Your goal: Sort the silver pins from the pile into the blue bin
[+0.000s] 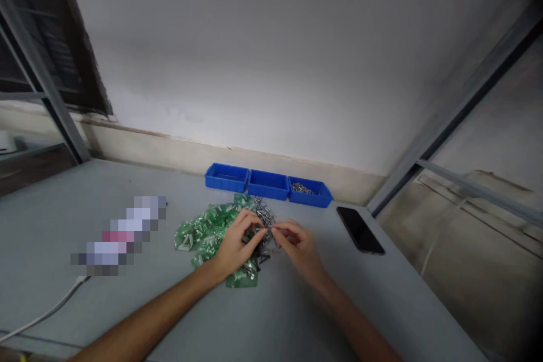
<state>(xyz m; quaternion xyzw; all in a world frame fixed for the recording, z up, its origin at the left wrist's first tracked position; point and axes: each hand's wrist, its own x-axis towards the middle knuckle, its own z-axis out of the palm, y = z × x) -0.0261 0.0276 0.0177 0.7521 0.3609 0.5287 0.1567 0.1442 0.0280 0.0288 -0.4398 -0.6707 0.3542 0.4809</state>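
My left hand (240,243) and my right hand (299,246) meet fingertip to fingertip over a pile of loose metal screws (265,212). Between the pinched fingers shows a thin dark piece that looks like a screw (270,228); its ends are covered by the fingertips. Under and to the left of my left hand lies a heap of small green plastic bags (207,232) with metal hardware visible through them. Part of the screw pile and of the bags is hidden by my hands.
Along the wall stand three blue bins: a left bin (227,184), a middle bin (268,192) and a right bin (311,198) with screws inside. A black phone (360,230) lies at the right. A blurred-out object (123,235) with a white cable (51,311) is at the left.
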